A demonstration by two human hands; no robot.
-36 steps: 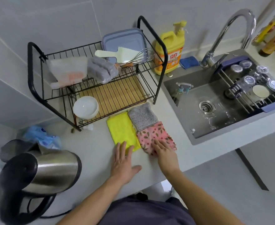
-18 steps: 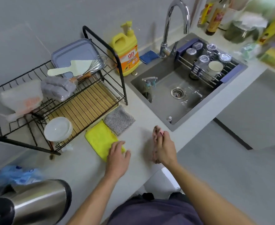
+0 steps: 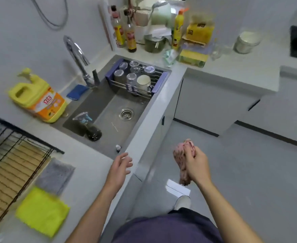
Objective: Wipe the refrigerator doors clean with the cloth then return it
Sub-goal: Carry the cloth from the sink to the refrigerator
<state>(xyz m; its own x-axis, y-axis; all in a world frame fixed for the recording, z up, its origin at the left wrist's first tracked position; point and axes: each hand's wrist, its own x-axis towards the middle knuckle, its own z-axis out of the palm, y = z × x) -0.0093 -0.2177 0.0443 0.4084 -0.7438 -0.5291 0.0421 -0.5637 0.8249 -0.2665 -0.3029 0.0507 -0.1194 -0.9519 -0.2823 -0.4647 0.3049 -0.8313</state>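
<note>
My right hand [image 3: 197, 163] grips the pink patterned cloth [image 3: 181, 158], bunched up, out over the floor to the right of the counter. My left hand [image 3: 120, 168] hovers with relaxed fingers over the counter's front edge near the sink corner and holds nothing. A yellow cloth [image 3: 42, 210] and a grey cloth [image 3: 55, 175] lie flat on the countertop at the lower left. No refrigerator is in view.
The sink [image 3: 112, 120] holds a spray bottle [image 3: 89, 127] and a rack of glasses [image 3: 135, 78]. A yellow detergent jug [image 3: 39, 99], a blue sponge [image 3: 76, 92] and the tap [image 3: 77, 58] stand behind. A black dish rack [image 3: 11, 158] is at left. Bottles and boxes crowd the far corner [image 3: 161, 37].
My right hand took the pink cloth off the counter and carried it right, over the floor. My left hand left the yellow cloth. The view swung right.
</note>
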